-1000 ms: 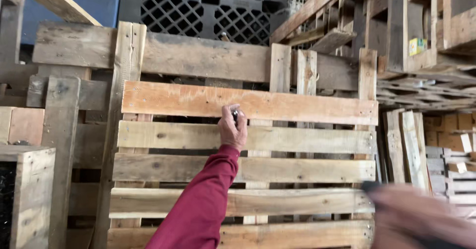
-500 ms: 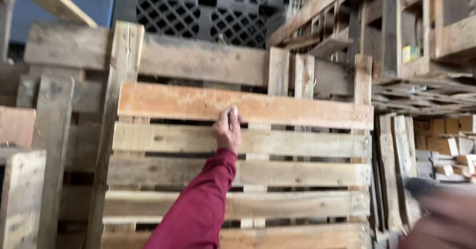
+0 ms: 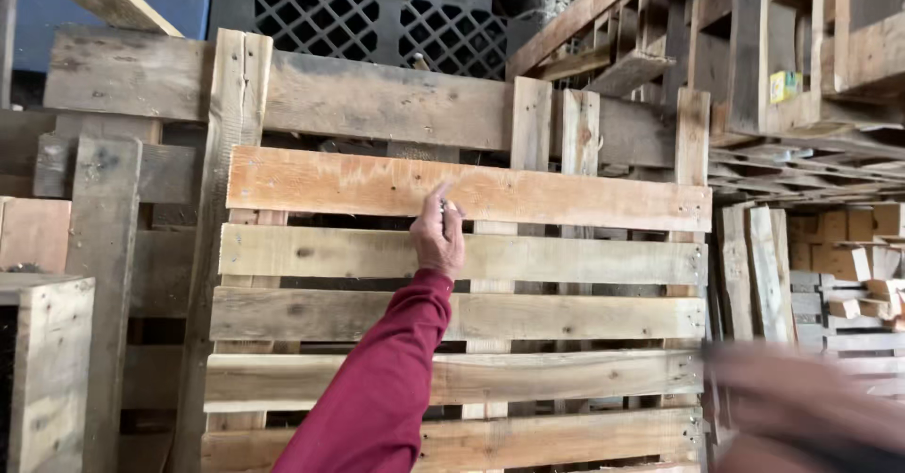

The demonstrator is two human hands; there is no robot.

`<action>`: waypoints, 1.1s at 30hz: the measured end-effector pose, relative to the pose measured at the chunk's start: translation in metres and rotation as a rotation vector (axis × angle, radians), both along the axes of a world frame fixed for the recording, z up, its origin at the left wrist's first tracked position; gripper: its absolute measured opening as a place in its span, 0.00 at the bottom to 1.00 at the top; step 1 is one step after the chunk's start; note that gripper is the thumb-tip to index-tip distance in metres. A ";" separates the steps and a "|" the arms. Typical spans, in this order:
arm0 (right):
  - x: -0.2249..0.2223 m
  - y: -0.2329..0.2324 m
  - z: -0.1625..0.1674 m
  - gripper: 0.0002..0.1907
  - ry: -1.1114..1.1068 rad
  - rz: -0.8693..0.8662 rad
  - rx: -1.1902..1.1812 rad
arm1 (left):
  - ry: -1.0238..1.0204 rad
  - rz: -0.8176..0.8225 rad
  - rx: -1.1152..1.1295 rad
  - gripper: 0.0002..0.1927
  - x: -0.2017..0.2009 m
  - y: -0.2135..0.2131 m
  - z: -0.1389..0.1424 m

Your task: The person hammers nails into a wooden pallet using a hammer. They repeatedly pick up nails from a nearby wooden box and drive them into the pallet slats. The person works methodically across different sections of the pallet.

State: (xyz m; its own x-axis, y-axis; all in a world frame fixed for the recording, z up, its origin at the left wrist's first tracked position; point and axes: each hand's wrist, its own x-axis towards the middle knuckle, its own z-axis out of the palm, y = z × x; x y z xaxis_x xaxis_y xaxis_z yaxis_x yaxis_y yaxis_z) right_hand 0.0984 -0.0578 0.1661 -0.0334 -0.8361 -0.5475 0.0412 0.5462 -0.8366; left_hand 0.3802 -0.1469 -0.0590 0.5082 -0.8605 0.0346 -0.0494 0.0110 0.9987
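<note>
Reaching up to an upright wooden pallet (image 3: 462,313), the left hand (image 3: 438,237) rests against the gap between the top slat (image 3: 566,195) and the second slat (image 3: 330,252), its sleeve dark red. The fingers are curled together around a small dark object (image 3: 442,211) (too small to tell what it is), pressed at the lower edge of the top slat. The right hand (image 3: 801,416) is a blur at the lower right corner, so I cannot tell how its fingers stand. A black plastic lattice pallet (image 3: 377,11) stands behind, above the wood. More stacked wooden pallets (image 3: 801,77) fill the right side.
</note>
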 end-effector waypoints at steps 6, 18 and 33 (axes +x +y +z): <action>0.062 0.060 -0.114 0.22 0.343 0.021 0.399 | -0.040 0.013 -0.200 0.15 0.002 -0.005 -0.003; 0.040 0.112 -0.187 0.26 0.267 0.138 0.306 | 1.345 -0.374 0.002 0.08 0.002 0.063 0.017; 0.054 0.116 -0.163 0.22 0.137 0.049 0.385 | 1.222 -0.389 0.099 0.05 -0.007 0.094 0.018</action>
State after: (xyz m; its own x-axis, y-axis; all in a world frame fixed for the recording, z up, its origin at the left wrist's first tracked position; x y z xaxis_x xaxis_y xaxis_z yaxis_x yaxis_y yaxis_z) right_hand 0.1525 0.0579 0.0034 -0.0929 -0.5731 -0.8142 -0.0903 0.8192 -0.5663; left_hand 0.3736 -0.0525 -0.0408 -0.1191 -0.9309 -0.3453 0.8835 -0.2580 0.3909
